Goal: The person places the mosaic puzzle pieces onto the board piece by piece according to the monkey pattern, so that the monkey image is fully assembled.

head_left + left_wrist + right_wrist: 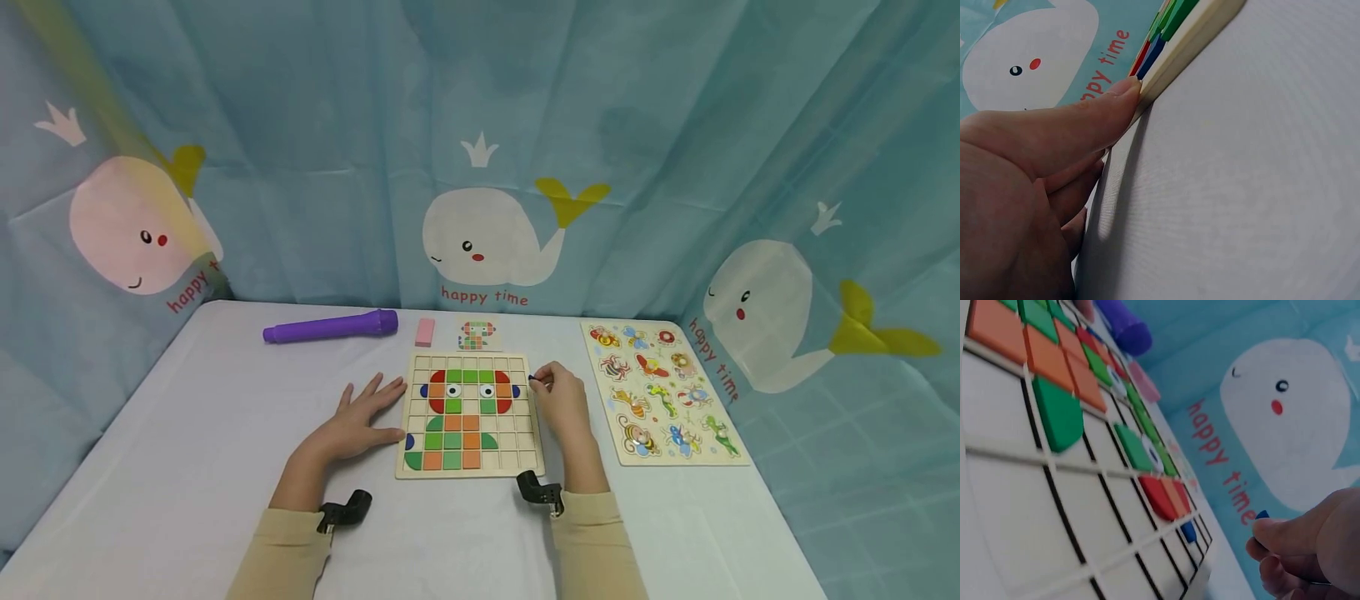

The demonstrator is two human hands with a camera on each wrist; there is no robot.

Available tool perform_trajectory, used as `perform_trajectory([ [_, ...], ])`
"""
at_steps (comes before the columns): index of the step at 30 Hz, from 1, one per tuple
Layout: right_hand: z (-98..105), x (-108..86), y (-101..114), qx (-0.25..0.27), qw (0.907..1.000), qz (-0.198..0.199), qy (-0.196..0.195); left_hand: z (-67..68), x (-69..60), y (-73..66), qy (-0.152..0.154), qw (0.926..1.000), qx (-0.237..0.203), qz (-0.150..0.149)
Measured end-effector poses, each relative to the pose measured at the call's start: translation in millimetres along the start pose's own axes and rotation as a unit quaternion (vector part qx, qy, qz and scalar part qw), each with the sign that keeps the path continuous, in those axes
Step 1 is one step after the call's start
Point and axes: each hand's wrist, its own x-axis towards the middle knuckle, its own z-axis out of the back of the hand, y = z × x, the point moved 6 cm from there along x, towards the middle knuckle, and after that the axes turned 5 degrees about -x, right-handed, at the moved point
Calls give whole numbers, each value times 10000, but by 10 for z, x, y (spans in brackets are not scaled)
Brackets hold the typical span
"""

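Note:
A wooden grid board lies on the white table, with colored tiles forming a monkey-like figure. My left hand rests at the board's left edge with fingers spread; in the left wrist view, the thumb touches the board's side. Beyond the board's upper right edge, my right hand pinches a small blue tile, mostly hidden by the fingertips. A blue half-round tile sits in the grid's lower left. Another blue tile lies beside the figure's red and orange tiles.
A small picture card shows the same figure behind the board. Near it are a pink block and a purple stick-shaped object. An insect puzzle board lies at the right. A whale-print curtain hangs behind the table.

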Motion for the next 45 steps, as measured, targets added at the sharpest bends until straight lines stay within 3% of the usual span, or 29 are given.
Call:
perform_trajectory([
  [5, -67, -46, 186, 333, 9988, 246, 268, 1, 2, 14, -25, 10000, 35, -27],
  [12, -154, -125, 380, 803, 9951, 191, 535, -6, 11, 32, -26, 10000, 50, -65],
  [28, -668, -434, 852, 925, 9821, 880, 1387, 9, 1, 9, -18, 10000, 25, -80],
  [35, -967, -549, 962, 829, 9771, 1267, 1494, 13, 7, 21, -37, 9999, 81, -122],
  [45, -1062, -648, 1113, 81, 9773, 1719, 1237, 9, 11, 1, -15, 9999, 43, -108],
])
